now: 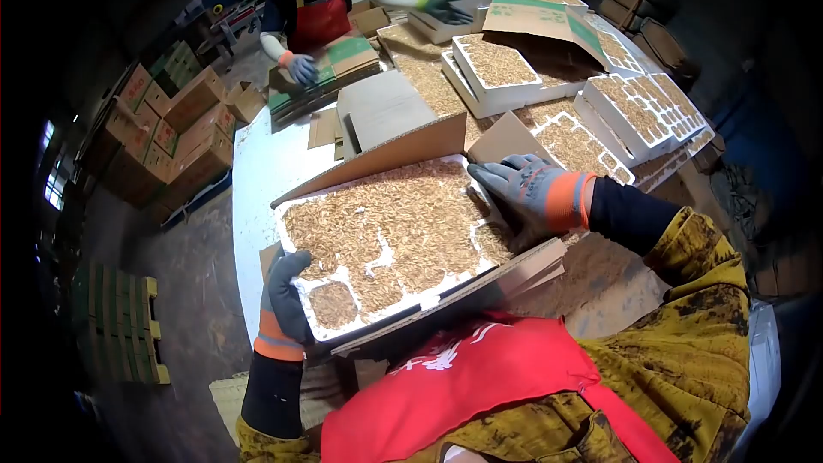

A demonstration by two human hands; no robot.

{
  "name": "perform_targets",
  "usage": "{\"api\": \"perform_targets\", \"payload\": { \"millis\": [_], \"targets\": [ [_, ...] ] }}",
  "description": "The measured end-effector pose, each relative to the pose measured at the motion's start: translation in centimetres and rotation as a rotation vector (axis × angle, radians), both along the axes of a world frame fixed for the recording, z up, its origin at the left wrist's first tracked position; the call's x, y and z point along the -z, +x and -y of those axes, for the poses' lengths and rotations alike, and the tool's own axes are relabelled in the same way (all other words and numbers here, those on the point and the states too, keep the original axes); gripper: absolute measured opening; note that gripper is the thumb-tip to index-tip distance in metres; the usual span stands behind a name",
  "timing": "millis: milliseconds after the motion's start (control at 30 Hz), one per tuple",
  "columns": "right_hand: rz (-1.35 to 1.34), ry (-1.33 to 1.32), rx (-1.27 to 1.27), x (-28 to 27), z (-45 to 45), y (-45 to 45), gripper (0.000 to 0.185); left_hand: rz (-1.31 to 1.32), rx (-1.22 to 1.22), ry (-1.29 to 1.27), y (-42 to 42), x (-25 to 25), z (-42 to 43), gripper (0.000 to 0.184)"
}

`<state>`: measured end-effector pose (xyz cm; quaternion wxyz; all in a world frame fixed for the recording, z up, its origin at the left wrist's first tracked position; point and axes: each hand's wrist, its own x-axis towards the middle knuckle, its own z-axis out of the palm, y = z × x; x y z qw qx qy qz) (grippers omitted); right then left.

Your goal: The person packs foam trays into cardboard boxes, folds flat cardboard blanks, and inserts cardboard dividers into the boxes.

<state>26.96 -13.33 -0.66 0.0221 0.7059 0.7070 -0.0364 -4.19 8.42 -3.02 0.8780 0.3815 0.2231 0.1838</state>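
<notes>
A white foam tray (390, 244) filled with tan, husk-like material lies tilted in front of me, partly inside an open cardboard box (377, 161). My left hand (287, 296), in a grey and orange glove, grips the tray's left end with the thumb over the rim. My right hand (527, 193), gloved alike, holds the opposite end, its fingers along the rim by a raised box flap (506, 139). The fingers' undersides are hidden. White walls of compartments show through the filling in places.
Across the table (257, 176), a co-worker in a red apron (319, 26) reaches over flat cartons (343, 60). More filled foam trays (497, 64) are stacked at the back and right. Cardboard boxes (184, 137) and a pallet (120, 326) stand on the floor at left.
</notes>
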Motion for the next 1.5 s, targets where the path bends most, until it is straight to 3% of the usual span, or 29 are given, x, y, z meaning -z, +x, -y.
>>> {"api": "perform_targets", "payload": {
  "millis": [100,233,267,367,400,467,500,600,700,733,800,867,900,1000,1033,1100,1133,1167,1233,1267,1367,1400,1433,1500],
  "targets": [
    [0.005,-0.091,0.037,0.4,0.2,0.8,0.114,0.025,-0.015,0.006,0.0,0.1,0.3,0.049],
    [-0.051,-0.089,0.023,0.8,0.5,2.6,0.109,0.065,-0.05,0.038,-0.3,-0.9,1.3,0.05],
    [-0.089,-0.083,0.012,0.3,0.6,2.8,0.101,0.085,-0.058,0.013,-0.9,-0.9,1.4,0.051],
    [-0.734,0.1,0.137,-0.7,-0.2,2.5,0.085,0.099,-0.14,0.046,-2.8,-1.5,0.7,0.051],
    [-1.144,0.227,0.078,-1.2,-0.7,2.2,0.069,0.126,-0.137,0.12,-3.3,-1.9,0.6,0.05],
    [-1.057,0.423,-0.116,-2.4,-1.0,2.9,0.055,0.14,-0.214,0.132,-3.2,-2.8,1.1,0.047],
    [-0.686,0.676,-0.445,-2.4,-1.6,2.7,0.051,0.111,-0.26,0.155,-3.4,-2.8,0.7,0.047],
    [-1.465,0.519,0.1,-3.8,-0.6,-0.1,0.05,0.208,-0.152,0.246,-3.3,-3.9,-0.6,0.04],
    [-1.85,0.368,0.034,-3.5,-1.4,0.8,0.057,0.281,-0.195,0.46,-3.2,-3.4,-2.7,0.036],
    [-1.823,0.389,-0.071,-3.2,-1.3,1.2,0.059,0.28,-0.216,0.5,-2.7,-3.7,-2.6,0.036],
    [-1.359,0.674,-0.377,-2.7,0.6,1.9,0.064,0.283,-0.261,0.624,-1.6,-3.7,-2.3,0.034],
    [-1.139,0.729,-0.396,-2.8,3.1,3.8,0.067,0.293,-0.227,0.848,0.1,-4.3,-2.2,0.031],
    [-1.022,0.792,-0.43,-2.7,4.0,5.0,0.07,0.291,-0.241,0.823,1.2,-4.6,-1.7,0.035],
    [-0.828,0.993,-0.391,-1.8,7.6,7.7,0.078,0.28,0.103,0.273,5.9,-8.1,0.2,0.061],
    [-0.829,1.033,-0.314,-1.0,9.2,8.3,0.073,0.245,0.252,0.395,7.4,-9.2,1.4,0.077],
    [-0.836,1.102,-0.16,0.7,12.4,9.5,0.064,0.2,0.131,0.566,10.1,-9.0,3.3,0.081],
    [-1.283,1.124,-0.156,2.4,14.2,10.5,0.051,0.068,-0.024,0.735,10.8,-7.2,2.6,0.08],
    [-1.733,1.112,-0.151,3.9,16.1,11.8,0.04,-0.03,0.007,0.839,10.6,-6.4,2.0,0.076],
    [-1.622,1.259,-0.039,5.2,19.7,13.0,0.03,-0.116,-0.045,1.262,10.9,-4.6,1.1,0.067],
    [-1.565,1.292,0.026,6.2,21.6,13.7,0.031,-0.072,-0.071,1.267,11.2,-4.0,0.7,0.059],
    [-1.972,1.458,0.419,7.8,24.6,15.8,0.032,-0.2,-0.1,1.614,12.0,-3.6,1.6,0.058],
    [-2.198,1.387,0.354,8.4,25.6,16.0,0.035,-0.3,-0.133,1.78,12.4,-3.8,2.1,0.057],
    [-2.19,1.429,0.386,9.3,25.7,16.3,0.039,-0.303,-0.159,1.794,12.9,-3.8,2.3,0.056],
    [-2.039,1.577,0.569,16.4,27.5,20.6,0.042,-0.318,-0.199,1.824,13.9,-3.4,2.5,0.056]
  ]
}}
